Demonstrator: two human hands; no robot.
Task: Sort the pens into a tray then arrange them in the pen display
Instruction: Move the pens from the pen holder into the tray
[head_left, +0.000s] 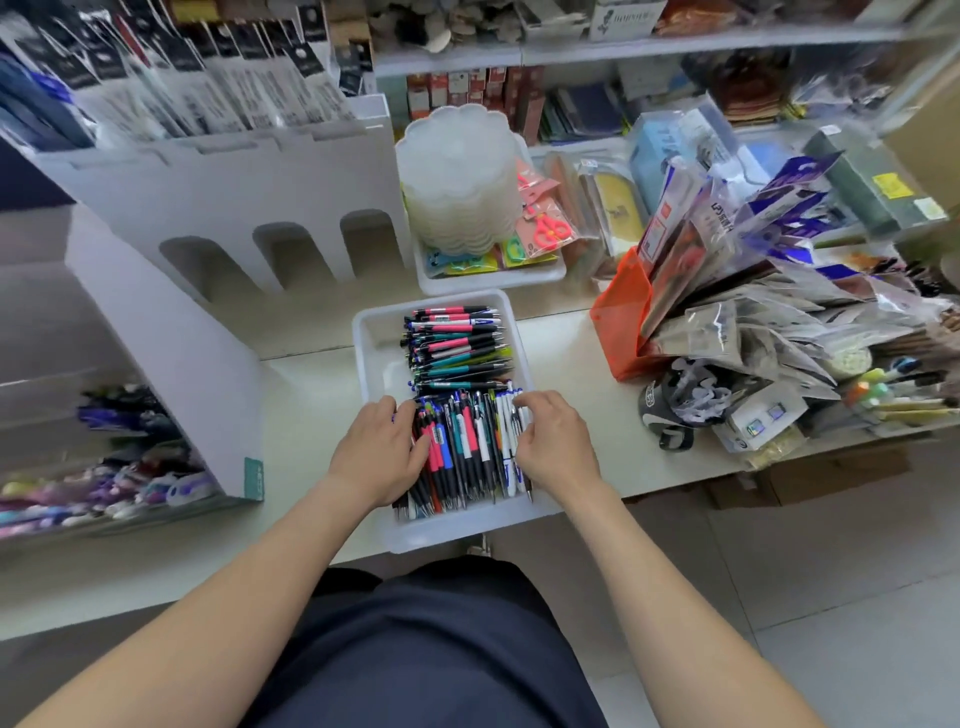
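Note:
A white plastic tray (374, 332) sits on the counter in front of me, holding many pens. One pile of pens (457, 345) lies crosswise in its far half. A second pile of pens (467, 447) points toward me in the near half. My left hand (379, 452) lies on the left side of the near pile, its fingers curved over the pens. My right hand (553, 444) is at the right side of the same pile, its fingertips curled onto the white pens there. A white pen display (171, 332) with arched slots stands to the left.
Behind the pen tray is another white tray (540, 275) with a stack of clear lids and carded scissors. An orange bag (618, 322) and a heap of packaged goods (769, 322) crowd the right of the counter. Pens (104, 457) fill the display's lower left tiers.

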